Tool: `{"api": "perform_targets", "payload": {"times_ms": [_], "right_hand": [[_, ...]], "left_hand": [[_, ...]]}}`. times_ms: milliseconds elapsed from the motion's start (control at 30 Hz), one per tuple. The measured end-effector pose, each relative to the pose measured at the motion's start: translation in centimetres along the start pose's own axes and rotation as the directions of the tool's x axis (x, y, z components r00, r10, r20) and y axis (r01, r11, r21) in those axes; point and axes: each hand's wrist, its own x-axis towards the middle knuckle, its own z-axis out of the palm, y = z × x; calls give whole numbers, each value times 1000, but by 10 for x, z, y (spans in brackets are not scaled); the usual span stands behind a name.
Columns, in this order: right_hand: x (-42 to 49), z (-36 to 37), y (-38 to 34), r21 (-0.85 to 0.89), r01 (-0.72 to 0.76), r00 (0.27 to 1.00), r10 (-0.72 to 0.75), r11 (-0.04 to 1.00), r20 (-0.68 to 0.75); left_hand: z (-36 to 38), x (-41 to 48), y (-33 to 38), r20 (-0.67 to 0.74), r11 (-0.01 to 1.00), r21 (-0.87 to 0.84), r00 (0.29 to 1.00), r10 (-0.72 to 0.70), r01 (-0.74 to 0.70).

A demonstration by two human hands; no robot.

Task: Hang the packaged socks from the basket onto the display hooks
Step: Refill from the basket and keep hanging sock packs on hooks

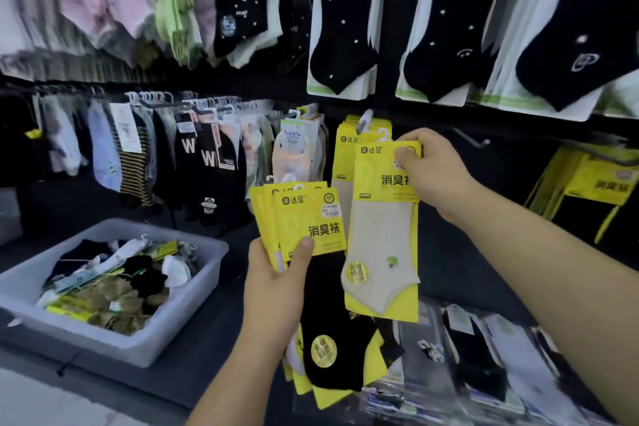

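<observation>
Right hand (435,173) pinches the glossy yellow card top of a pale sock pack (382,239), held up close beside the display hook (366,120) at centre. Left hand (276,287) grips a fanned stack of yellow packs (307,218), a black sock foremost. A translucent plastic basket (103,339) of jumbled socks sits near left.

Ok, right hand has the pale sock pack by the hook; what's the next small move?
Probably lift the pale sock pack up and left so its white hanger slips over the hook tip. The right hand pinches its top corner, the hanger sits just below-right of the hook, matching yellow packs already hang there; the left hand holds the spare stack.
</observation>
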Motion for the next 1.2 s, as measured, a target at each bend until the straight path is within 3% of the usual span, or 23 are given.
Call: {"api": "perform_targets", "payload": {"times_ms": [333, 533, 867, 933, 1000, 1067, 1200], "right_hand": [[34, 24, -3, -144, 100, 995, -97, 984, 33], [35, 26, 7, -95, 100, 995, -100, 990, 2], [9, 24, 16, -107, 35, 973, -59, 994, -223], [-10, 25, 15, 33, 30, 989, -25, 999, -145], [-36, 29, 13, 204, -62, 993, 40, 977, 109], [-58, 35, 15, 226, -82, 962, 18, 971, 273], [-71, 37, 21, 318, -76, 970, -4, 945, 242]], "left_hand": [[-17, 13, -5, 32, 987, 148, 998, 51, -55], [-13, 10, -1, 82, 999, 32, 996, 20, -23], [2, -1, 12, 142, 993, -112, 989, -32, 48], [5, -3, 12, 150, 993, -107, 988, -31, 47], [8, -4, 13, 162, 995, -94, 986, -26, 42], [11, -6, 13, 176, 996, -78, 984, -15, 30], [16, -9, 12, 189, 997, -69, 982, -3, 16]]}}
